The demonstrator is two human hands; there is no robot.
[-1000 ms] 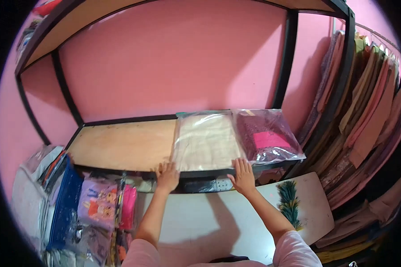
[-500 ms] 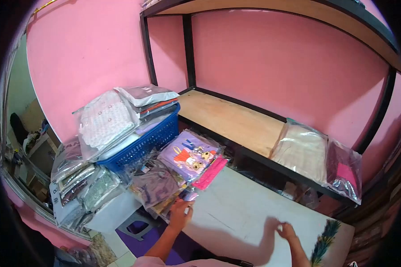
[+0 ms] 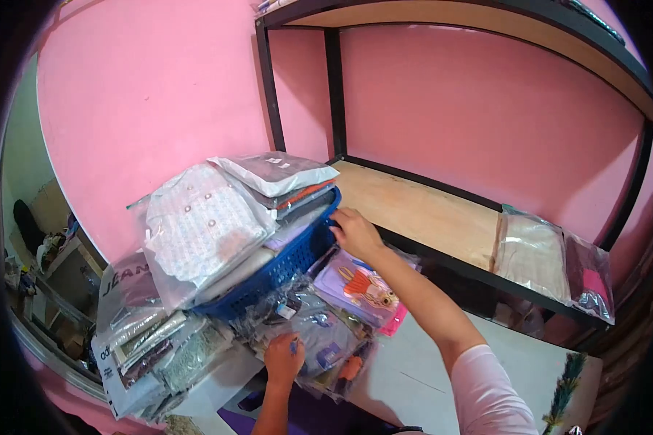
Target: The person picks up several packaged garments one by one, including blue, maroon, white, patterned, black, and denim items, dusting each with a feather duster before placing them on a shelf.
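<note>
— Pink wall [image 3: 159,94] fills most of the view, with a black-framed shelf unit [image 3: 335,87] against it. What sits on its wooden board [image 3: 421,210]?

— Two clear-bagged garments at the far right end: a cream one [image 3: 533,254] and, just beside it, a maroon one [image 3: 593,279]. They touch each other.

— And lower down?

— A white table [image 3: 428,377] runs along in front of the shelf, with a green feather pattern [image 3: 566,391] at its right end. At its left end stands a blue basket [image 3: 279,264], heaped with packed clothes: a white dotted packet [image 3: 196,225] tilts over its near side, and a grey packet [image 3: 276,170] lies on top.

— Where are the hands?

— The right hand [image 3: 354,232] reaches across to the basket's right rim; its fingers are curled narrow over the rim, touching it. Whether they truly clamp it I cannot tell. Under that forearm lies a purple cartoon packet [image 3: 359,286] with a pink packet's [image 3: 393,319] edge showing beside it.

— The left one?

— The left hand [image 3: 283,359] is lower, resting on a grey packet with a label [image 3: 319,341] at the front of the table pile, fingers bent down onto the plastic, apparently pinching its near edge.

— Anything left of the basket?

— More bagged garments, stacked below it; one [image 3: 127,286] reads "JEAN".
</note>
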